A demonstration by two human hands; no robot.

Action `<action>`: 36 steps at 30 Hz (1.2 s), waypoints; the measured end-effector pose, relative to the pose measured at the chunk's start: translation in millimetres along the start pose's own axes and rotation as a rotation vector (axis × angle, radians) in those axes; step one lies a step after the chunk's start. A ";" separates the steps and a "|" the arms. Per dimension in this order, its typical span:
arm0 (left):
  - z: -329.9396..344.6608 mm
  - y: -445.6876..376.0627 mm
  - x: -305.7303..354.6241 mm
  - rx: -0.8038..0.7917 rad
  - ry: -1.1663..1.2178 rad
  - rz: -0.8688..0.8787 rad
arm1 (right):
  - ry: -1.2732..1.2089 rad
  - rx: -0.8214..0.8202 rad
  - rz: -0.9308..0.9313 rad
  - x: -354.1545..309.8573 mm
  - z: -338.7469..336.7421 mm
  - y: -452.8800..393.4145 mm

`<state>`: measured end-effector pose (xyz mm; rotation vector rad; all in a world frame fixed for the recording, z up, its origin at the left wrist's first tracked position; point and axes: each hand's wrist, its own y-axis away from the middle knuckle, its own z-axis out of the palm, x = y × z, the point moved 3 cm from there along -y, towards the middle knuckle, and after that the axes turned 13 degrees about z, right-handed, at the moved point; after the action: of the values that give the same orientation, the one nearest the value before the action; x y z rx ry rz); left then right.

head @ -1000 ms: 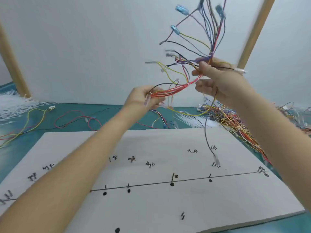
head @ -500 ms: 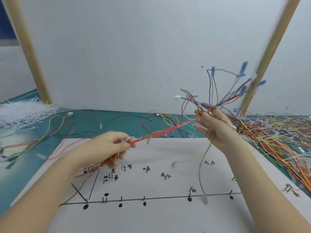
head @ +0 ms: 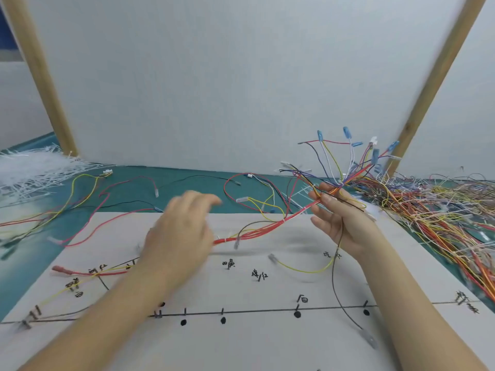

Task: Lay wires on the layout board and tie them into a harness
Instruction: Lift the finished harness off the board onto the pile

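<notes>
A white layout board [head: 267, 344] with a black line, dots and handwritten labels lies in front of me. A mostly red wire harness [head: 267, 228] slants from the board's left up to the right. My right hand [head: 342, 226] pinches it near the fan of loose ends with blue terminals [head: 347, 132]. My left hand [head: 179, 236] is blurred over the lower part of the bundle, fingers stretched forward; its grip is hidden. The harness's red terminal end [head: 57, 269] lies on the board at the left. A dark wire [head: 334, 285] and a yellow wire [head: 302, 270] dangle from the harness.
A big tangle of coloured wires [head: 442, 210] fills the green mat at the right. White cable ties [head: 32, 167] are heaped at the far left, with loose wires [head: 128, 183] behind the board. Two wooden posts [head: 40, 76] [head: 434, 84] flank a white back panel.
Both hands have come down with the harness. Its left end now lies on the board, and my left hand's fingers have uncurled from their earlier grip.
</notes>
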<state>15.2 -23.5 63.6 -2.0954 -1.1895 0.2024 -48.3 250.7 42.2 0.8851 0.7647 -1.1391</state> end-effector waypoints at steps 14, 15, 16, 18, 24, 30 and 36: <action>61.3 -16.2 100.4 -0.495 0.163 0.244 | -0.107 -0.173 -0.119 -4.2 -3.2 0.9; 53.0 -13.9 97.4 -0.477 0.195 0.215 | -0.095 -0.210 -0.119 -5.8 -2.0 1.6; 46.4 -9.6 92.6 -0.487 0.193 0.198 | -0.092 -0.249 -0.108 -7.6 -0.5 2.2; 39.0 4.3 80.0 -0.613 0.152 0.177 | -0.087 -0.332 -0.080 -9.7 -1.5 3.0; 32.9 43.1 57.6 -0.732 0.254 0.127 | -0.154 -0.261 -0.050 -7.4 -0.6 4.5; 10.6 34.5 -23.5 -0.436 -0.169 -0.143 | -0.131 -0.136 -0.126 -5.4 -6.6 -2.8; -3.5 32.6 -54.4 -0.312 -0.068 -0.091 | -0.126 -0.134 -0.169 -7.5 -7.2 -1.5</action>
<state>8.6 -79.5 34.3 -2.3085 -1.4303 0.0477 -52.1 260.0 45.1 0.6397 0.8135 -1.2638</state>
